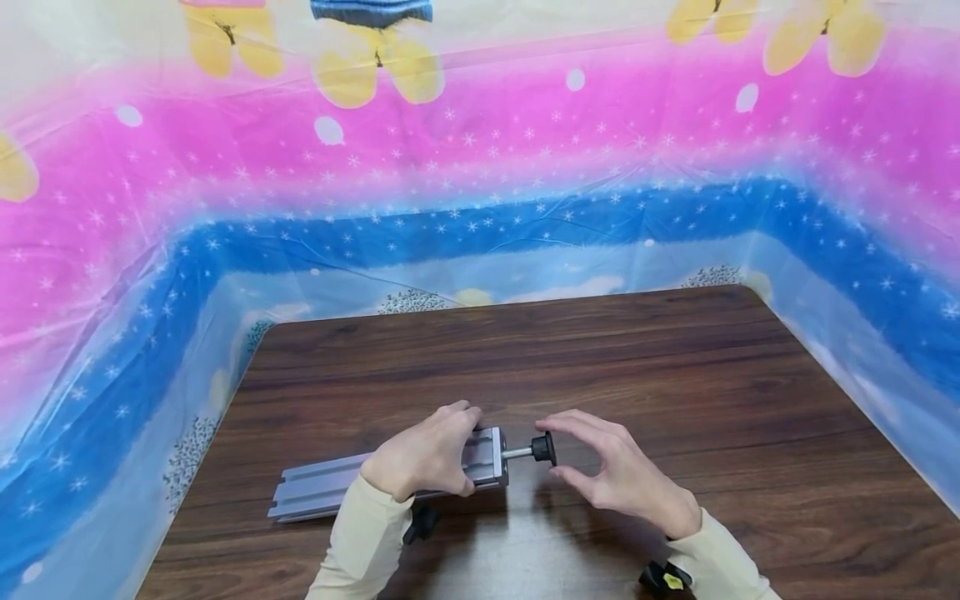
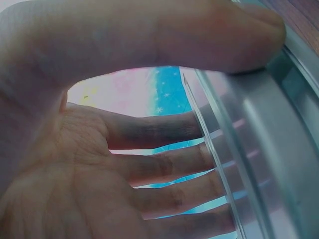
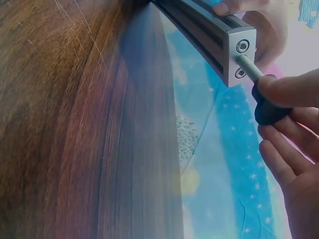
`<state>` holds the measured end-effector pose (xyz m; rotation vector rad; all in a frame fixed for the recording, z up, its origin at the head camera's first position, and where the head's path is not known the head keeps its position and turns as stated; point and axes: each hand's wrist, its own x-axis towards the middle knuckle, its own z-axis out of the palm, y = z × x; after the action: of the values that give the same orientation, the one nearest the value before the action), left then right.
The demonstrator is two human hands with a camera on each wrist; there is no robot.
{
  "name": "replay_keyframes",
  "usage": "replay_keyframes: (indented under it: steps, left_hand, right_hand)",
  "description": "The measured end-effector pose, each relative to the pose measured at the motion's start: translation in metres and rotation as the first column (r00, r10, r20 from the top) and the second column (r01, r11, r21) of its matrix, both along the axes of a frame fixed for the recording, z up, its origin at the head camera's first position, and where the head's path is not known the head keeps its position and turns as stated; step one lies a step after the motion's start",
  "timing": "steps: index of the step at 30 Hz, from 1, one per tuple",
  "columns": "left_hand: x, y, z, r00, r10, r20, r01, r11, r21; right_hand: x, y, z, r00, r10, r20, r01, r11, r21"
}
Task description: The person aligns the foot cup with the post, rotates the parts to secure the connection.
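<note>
A silver aluminium extrusion profile [image 1: 322, 485] lies lengthwise on the table's near left part. My left hand [image 1: 426, 457] grips it near its right end, thumb on the near side and fingers over the far side. From the profile's end plate [image 3: 232, 55], between two screw heads, sticks a threaded stud [image 3: 249, 68]. At the stud's outer tip sits a black levelling foot [image 1: 543, 448]. My right hand [image 1: 626, 471] pinches that foot between thumb and fingers; in the right wrist view the thumb covers part of it. A stretch of thread shows between foot and profile.
The dark wood-grain table [image 1: 675, 367] reaches back to a pink and blue patterned cloth [image 1: 487, 225] hanging around it. Black wrist straps [image 1: 663, 577] sit on both of the person's sleeves.
</note>
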<state>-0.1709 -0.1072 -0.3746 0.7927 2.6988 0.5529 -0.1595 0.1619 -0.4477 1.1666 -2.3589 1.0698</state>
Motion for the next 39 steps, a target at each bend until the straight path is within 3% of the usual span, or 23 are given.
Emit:
replay_keyframes:
  steps: [8,15,22,29,39]
  left_hand:
    - [0.0004,-0.0004,0.0000,1.000,0.001,0.010,-0.001,1.000,0.006]
    - [0.0013,0.0004,-0.0009,1.000,-0.001,0.011,0.001,1.000,0.006]
    - [0.0013,0.0002,-0.0004,1.000,-0.001,0.010,0.001,1.000,0.006]
    - [0.0011,0.0000,-0.0009,1.000,-0.006,0.007,0.006,1.000,0.001]
    - [0.0012,0.0010,-0.0013,1.000,-0.005,0.014,0.005,1.000,-0.004]
  right_hand:
    - [-0.0031,-0.0011,-0.0033,0.997,-0.048,0.068,0.048,0.999,0.005]
    - [-0.0045,-0.0026,-0.0042,0.980,-0.126,0.156,0.122,0.992,0.037]
    - [-0.0024,0.0019,-0.0038,0.997,-0.065,0.049,0.063,0.997,0.039]
    - [-0.0024,0.0010,-0.0021,1.000,0.023,0.001,-0.023,1.000,-0.007]
    - [-0.0014,0.0014,-0.0034,0.999,-0.002,0.044,0.002,1.000,0.000]
